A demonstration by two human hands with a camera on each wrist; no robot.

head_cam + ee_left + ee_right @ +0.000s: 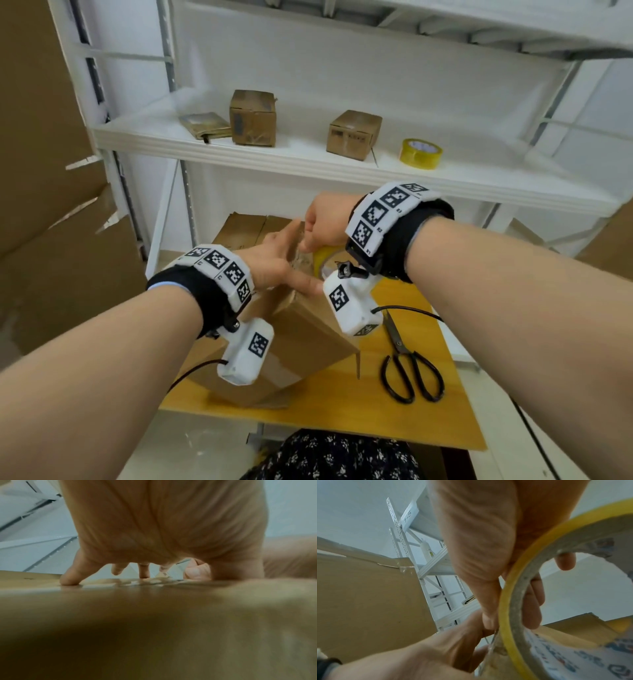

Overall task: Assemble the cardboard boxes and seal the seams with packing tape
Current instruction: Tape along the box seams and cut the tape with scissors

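**Taping a box seam on the wooden board**

Black scissors [409, 363] are lying near the right edge of the wooden board [342, 421]. Left of them a cardboard box [308, 342] is sitting tilted near the board's middle. The left hand [274, 263] is pressing on the box's top with spread, straight fingers [70, 577]. Just beyond, the right hand [325, 219] is grasping a yellow tape roll [510, 601], fingers curled through its core, holding it against the box top. Farther back, on the white shelf [274, 156], two small boxes [252, 118] [354, 134] are standing, with a flat packet [205, 125] toward the left end and a second tape roll [420, 153] toward the right.
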